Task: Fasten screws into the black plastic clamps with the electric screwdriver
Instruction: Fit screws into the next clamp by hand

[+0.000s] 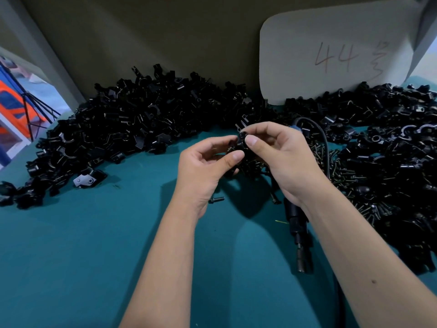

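Head view, single frame. I see both hands raised over the teal bench (94,256), meeting on one black clamp (241,141). Left hand (203,166): grip pinching the clamp from below and the left side, thumb tip against its lower edge, other fingers curled behind. Right hand (281,159): grip also pinching the same clamp, thumb pressed on its near face, index finger arched over the top. I cannot tell whether a screw sits in the clamp; that part is too dark and small.

Electric screwdriver (298,223) lies on the bench under the right wrist, bit end toward me, its cable (325,147) looping up behind the right hand. One loose screw (216,200) lies on the bench just below the left wrist. A screw pile (340,171) sits right of the grip. Heaps of black clamps (132,121) run in an arc beyond the grip, left and right. A grey card (331,55) marked "44" leans against the back wall.
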### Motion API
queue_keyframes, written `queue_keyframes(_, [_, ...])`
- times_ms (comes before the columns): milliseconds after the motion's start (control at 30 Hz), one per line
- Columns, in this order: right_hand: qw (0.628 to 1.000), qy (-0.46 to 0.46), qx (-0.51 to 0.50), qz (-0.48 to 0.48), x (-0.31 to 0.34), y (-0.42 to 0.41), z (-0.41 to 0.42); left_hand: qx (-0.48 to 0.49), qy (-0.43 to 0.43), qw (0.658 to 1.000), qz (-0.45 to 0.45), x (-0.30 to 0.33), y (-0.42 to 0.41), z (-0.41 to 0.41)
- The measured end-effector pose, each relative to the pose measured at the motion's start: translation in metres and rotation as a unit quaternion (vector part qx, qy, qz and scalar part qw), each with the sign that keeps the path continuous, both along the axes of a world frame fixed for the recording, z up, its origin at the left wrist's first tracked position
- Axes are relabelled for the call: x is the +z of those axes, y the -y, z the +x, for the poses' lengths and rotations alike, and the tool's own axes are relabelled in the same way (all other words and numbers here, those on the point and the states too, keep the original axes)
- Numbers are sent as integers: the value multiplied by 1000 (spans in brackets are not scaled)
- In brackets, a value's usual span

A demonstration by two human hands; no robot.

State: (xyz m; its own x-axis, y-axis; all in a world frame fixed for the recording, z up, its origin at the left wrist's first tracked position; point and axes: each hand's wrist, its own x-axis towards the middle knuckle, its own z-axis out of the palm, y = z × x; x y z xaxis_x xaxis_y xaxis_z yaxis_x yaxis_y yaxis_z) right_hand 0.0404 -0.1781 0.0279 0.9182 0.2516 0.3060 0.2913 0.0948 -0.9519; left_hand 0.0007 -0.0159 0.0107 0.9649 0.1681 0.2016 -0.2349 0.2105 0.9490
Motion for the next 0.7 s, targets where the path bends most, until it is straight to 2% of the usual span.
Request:
queue_keyframes(333, [999,36,4,18,1,-3,-3,14,15,1000,10,-3,0,2])
queue_keyframes(700, [1000,-1,-1,17,5,-2,-4,-16,-17,998,-62,3,2,-5])
